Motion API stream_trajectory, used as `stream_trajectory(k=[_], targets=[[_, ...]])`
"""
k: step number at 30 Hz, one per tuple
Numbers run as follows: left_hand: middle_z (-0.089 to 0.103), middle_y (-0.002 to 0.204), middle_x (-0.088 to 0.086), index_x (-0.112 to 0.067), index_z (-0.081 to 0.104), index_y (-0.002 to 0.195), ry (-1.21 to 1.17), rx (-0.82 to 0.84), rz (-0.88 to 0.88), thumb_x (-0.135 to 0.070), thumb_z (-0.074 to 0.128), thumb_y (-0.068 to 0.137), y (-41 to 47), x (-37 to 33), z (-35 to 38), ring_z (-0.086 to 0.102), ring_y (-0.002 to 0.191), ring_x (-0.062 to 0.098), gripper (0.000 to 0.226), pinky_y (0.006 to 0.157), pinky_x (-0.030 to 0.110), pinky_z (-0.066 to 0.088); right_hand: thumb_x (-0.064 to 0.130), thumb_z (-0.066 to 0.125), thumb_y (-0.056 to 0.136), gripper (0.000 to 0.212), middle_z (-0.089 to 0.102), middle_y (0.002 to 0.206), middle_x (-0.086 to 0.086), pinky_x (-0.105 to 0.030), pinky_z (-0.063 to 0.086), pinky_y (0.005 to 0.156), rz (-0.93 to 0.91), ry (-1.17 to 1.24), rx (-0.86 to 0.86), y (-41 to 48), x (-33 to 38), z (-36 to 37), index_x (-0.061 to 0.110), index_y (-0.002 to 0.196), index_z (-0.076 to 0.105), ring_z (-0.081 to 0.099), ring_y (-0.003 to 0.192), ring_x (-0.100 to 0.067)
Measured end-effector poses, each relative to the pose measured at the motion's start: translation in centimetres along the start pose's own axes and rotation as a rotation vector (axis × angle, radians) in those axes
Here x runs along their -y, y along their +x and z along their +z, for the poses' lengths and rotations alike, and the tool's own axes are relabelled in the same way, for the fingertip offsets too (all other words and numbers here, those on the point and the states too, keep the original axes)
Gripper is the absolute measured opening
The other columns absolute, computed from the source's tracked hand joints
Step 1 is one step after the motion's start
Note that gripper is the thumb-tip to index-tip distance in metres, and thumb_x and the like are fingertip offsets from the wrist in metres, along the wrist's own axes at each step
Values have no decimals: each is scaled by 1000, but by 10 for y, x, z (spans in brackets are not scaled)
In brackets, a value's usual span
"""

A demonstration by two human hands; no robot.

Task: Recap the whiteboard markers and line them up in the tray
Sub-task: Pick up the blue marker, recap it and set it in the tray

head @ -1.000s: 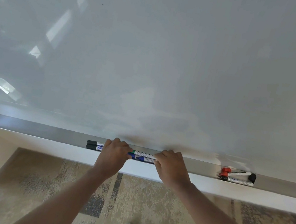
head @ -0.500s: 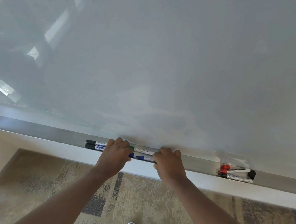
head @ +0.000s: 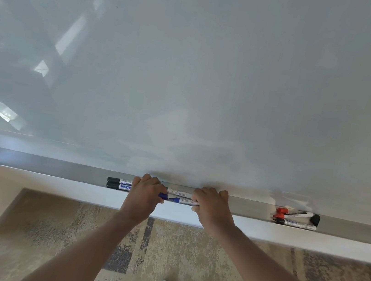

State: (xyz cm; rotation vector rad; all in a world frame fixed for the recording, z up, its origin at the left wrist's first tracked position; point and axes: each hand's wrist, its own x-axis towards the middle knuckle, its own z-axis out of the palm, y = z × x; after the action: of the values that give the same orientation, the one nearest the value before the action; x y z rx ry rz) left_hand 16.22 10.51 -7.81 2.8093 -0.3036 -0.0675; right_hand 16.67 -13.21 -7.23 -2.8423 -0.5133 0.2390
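Head view shows both hands at the whiteboard tray (head: 31, 163): the left hand (head: 145, 194) is curled over the two black-capped markers (head: 116, 183), its grip seeming to pinch a blue cap (head: 163, 196), while the right hand (head: 212, 205) is closed on the white barrel of the blue marker (head: 182, 201). A green-tipped marker (head: 178, 192) lies behind it in the tray. To the right, well apart, a loose red-and-black cluster (head: 295, 218) waits, crossed rather than parallel. To do this step well, the person would likely keep cap and barrel on one straight axis, press until seated, then lay the marker parallel beside the others; whether the cap has fully seated cannot be told
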Motion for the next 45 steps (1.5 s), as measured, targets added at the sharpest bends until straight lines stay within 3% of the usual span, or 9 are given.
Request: stream_trajectory(k=[3, 8, 12, 14, 17, 20, 29, 38, 45], targets=[[71, 105, -7, -28, 78, 105, -79, -17, -39, -23, 73, 96, 1, 0, -5, 56, 102, 21, 12, 86, 36, 33, 22, 74, 88, 18, 59, 87, 13, -36, 28, 76, 10, 86, -102, -7, 0, -8, 27, 92, 56, 54, 84, -17], [73, 99, 0, -18, 75, 100, -303, -130, -106, 0, 64, 97, -5, 0, -17, 60, 96, 25, 21, 84, 42, 51, 23, 66, 94, 13, 56, 85, 14, -37, 38, 80, 39, 253, -219, -23, -3, -34, 30, 94, 55, 52, 78, -10], [73, 100, -11, -34, 69, 97, -609, -107, -204, -4, 65, 99, -7, -12, -30, 66, 96, 3, 31, 79, 13, 50, 20, 64, 97, 12, 56, 89, 15, -36, 41, 80, 29, 360, -236, -32, -2, -55, 30, 96, 56, 52, 76, -8], [79, 95, -10, -36, 72, 97, -797, -118, -286, -3, 69, 98, -7, -21, -39, 72, 93, 4, 34, 76, 11, 53, 19, 62, 99, 9, 56, 90, 15, -34, 46, 75, 15, 404, -235, -34, -1, -67, 28, 98, 59, 54, 76, -9], [84, 94, -1, -26, 81, 100, -1118, -132, -399, 1, 74, 93, -9, -35, -56, 77, 90, 16, 29, 77, 21, 59, 18, 60, 100, 9, 54, 93, 14, -25, 46, 72, -14, 423, -246, -40, 0, -82, 27, 102, 60, 54, 81, -7], [84, 94, 7, -23, 84, 99, -1307, -163, -403, 3, 77, 90, -14, -48, -76, 76, 80, 14, 28, 68, 16, 57, 17, 59, 100, 11, 52, 95, 16, -11, 39, 72, -37, 420, -259, -49, 2, -96, 27, 105, 60, 52, 85, -1], [80, 75, 2, -3, 79, 107, -1311, -138, -282, 11, 72, 90, -26, -71, -107, 69, 64, 9, 23, 64, 16, 55, 20, 59, 101, 9, 54, 100, 15, -9, 40, 76, -82, 431, -288, -70, 10, -129, 25, 108, 60, 54, 90, -4], [79, 76, 4, -8, 81, 107, -1314, -125, -250, 8, 71, 91, -26, -80, -108, 67, 67, 10, 24, 69, 17, 56, 17, 59, 100, 12, 55, 104, 11, -8, 39, 77, -106, 367, -254, -75, 11, -136, 21, 110, 62, 51, 91, -5], [79, 86, 19, -6, 81, 112, -1276, -110, -202, 1, 67, 96, -28, -83, -102, 70, 76, 16, 22, 76, 22, 58, 18, 60, 101, 12, 56, 104, 11, -5, 37, 74, -113, 354, -253, -74, 13, -135, 22, 111, 64, 50, 89, -3]])
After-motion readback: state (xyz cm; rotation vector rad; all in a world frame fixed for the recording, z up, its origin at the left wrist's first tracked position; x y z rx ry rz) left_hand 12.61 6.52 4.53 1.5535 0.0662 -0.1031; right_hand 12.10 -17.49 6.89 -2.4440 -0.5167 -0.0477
